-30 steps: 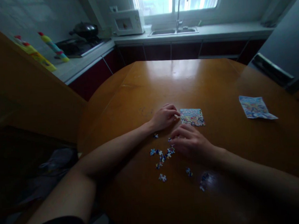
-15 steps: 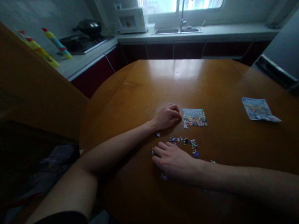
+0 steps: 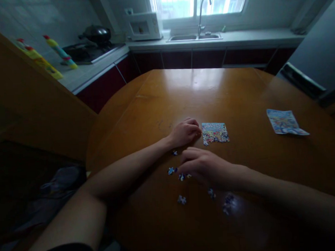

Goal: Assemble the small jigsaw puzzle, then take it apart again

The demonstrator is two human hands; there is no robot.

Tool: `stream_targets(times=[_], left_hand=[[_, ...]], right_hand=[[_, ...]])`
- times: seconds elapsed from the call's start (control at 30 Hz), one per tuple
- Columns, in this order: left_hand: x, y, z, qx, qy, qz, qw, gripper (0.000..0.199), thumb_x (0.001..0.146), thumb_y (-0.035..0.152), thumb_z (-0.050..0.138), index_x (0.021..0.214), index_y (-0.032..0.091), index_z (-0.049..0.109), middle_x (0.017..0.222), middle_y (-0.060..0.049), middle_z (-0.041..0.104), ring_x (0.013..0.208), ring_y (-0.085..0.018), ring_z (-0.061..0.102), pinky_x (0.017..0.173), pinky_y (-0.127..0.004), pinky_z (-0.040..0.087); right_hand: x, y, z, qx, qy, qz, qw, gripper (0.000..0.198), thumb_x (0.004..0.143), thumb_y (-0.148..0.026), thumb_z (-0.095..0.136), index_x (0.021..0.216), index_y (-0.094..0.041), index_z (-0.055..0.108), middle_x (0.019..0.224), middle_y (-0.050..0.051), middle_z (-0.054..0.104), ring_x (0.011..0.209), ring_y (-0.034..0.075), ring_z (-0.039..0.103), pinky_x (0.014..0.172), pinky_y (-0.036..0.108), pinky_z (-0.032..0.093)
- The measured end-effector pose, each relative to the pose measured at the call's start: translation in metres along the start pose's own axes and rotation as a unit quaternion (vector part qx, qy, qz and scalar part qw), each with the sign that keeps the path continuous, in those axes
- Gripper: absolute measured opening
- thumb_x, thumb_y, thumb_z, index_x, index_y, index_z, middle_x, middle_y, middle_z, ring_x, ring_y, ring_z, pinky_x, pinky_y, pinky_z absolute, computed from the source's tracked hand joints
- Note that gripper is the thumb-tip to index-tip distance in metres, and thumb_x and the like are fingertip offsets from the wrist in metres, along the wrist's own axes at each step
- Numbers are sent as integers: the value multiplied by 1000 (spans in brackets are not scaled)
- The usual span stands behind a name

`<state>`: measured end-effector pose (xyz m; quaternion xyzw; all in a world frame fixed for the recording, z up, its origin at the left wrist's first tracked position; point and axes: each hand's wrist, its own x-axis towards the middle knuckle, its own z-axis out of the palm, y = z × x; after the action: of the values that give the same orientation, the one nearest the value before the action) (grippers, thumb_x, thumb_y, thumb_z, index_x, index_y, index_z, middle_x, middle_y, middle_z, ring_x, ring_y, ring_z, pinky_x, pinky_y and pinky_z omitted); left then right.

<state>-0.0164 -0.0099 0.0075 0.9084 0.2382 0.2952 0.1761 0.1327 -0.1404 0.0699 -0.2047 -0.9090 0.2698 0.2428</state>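
Observation:
A partly assembled jigsaw puzzle [image 3: 215, 131] lies flat on the wooden table, its near edge uneven. Just left of it rests my left hand [image 3: 185, 132], fingers curled in and fingertips close to the puzzle's side; whatever may be under them is hidden. My right hand [image 3: 204, 164] hovers nearer to me, thumb and fingers pinched, with a dark blue bit of a puzzle piece [image 3: 176, 170] at the fingertips. Beside it are a light blue piece [image 3: 170, 171] and another loose piece [image 3: 181, 176]. My right hand and forearm cover part of the table.
More loose pieces lie on the table [image 3: 144, 115]: one purplish piece [image 3: 182, 199], others [image 3: 228, 203] below my right forearm. A creased picture sheet [image 3: 286, 122] is off to the right. Beyond are a sink [image 3: 184, 38], a microwave [image 3: 143, 26] and a stove with a wok [image 3: 96, 33].
My right hand has risen and shifted right, its fingers now pinched, uncovering pieces at lower left and covering others. The left hand stays beside the puzzle. The whole view has tilted slightly.

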Motion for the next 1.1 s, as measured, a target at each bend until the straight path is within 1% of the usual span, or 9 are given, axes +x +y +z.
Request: stream_targets(times=[0.1,0.2,0.33,0.43,0.6,0.77,0.87,0.97,1.1], left_hand=[[0,2,-1,0,1,12,1000,18,94,24,61,84,21,76,92,-6,68,90,-19,58,84,-34,51],[0,3,-2,8,9,36,999,14,93,25,63,92,22,77,94,-6,69,91,-19,58,84,-34,51],[1,6,-1,41,15,88,995,18,96,25,62,108,24,75,100,-7,70,94,-19,58,85,-34,51],[1,14,0,60,29,116,991,21,95,34,66,112,24,73,101,-6,70,94,-19,58,85,-34,52],[2,30,0,69,70,145,985,27,89,44,73,107,23,73,95,-5,71,90,-18,59,81,-32,53],[1,37,-1,68,102,158,980,17,88,37,75,98,23,73,88,-2,71,82,-16,59,76,-30,52],[1,39,-2,65,110,163,978,15,88,34,75,97,23,72,87,-2,71,81,-16,60,75,-30,52],[1,37,-2,58,118,165,977,15,87,30,75,100,22,73,88,-3,71,82,-16,60,75,-30,52],[1,35,-3,48,116,164,978,16,88,29,74,103,23,73,88,-2,71,82,-16,60,75,-30,52]], right_hand=[[-13,18,-26,71,155,77,982,18,95,-18,58,97,-22,75,93,5,71,86,17,65,76,33,54],[-28,37,-40,145,308,208,917,6,87,-26,70,90,-22,74,78,2,72,71,17,68,69,35,57],[-50,61,-36,279,380,308,826,21,73,-34,83,80,-19,70,74,4,73,70,20,73,72,40,62],[-60,69,-26,301,387,340,802,26,70,-37,85,83,-18,73,80,7,77,74,21,74,76,41,63],[-60,65,-17,295,400,335,800,21,70,-34,84,82,-18,76,79,8,78,74,22,74,74,40,61],[-54,58,-11,312,406,327,794,19,71,-34,83,81,-19,76,78,6,78,73,21,73,74,40,61],[-55,59,-6,312,402,306,805,18,75,-34,81,82,-19,75,79,6,77,73,20,73,73,39,60],[-58,64,-4,229,408,266,843,18,78,-33,80,88,-20,74,82,5,76,75,19,71,71,37,59],[-62,72,-11,44,365,141,919,14,86,-27,73,99,-24,73,97,6,73,88,19,69,77,38,59]])
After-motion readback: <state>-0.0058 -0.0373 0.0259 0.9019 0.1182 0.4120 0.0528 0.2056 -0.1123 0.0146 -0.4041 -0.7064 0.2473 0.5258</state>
